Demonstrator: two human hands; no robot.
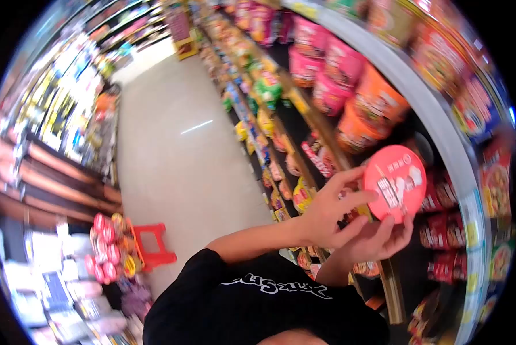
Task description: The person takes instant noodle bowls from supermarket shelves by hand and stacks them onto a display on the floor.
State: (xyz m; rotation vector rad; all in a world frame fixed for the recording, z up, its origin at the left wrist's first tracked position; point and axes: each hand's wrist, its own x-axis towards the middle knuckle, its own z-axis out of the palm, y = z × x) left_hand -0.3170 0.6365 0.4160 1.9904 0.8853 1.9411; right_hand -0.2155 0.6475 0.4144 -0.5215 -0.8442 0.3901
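Observation:
A round container with a pinkish-red lid [394, 181], which looks like an instant noodle cup, is held up in front of the shelves with its lid turned towards me. White lettering and a small white picture are printed on the lid. My left hand [337, 204] grips it from the left, its fingers at the rim. From below, my right hand [381, 238] supports it, fingers curled against the lower edge. The container's side wall is mostly hidden behind the lid and my hands.
Orange noodle tubs [373, 109] and pink noodle tubs [327, 60] stand on the shelf just beyond the lid. A pale shelf edge [442, 109] curves close on the right. The aisle floor [171, 144] stretches to the left, with a red stool [154, 246] beside stacked goods.

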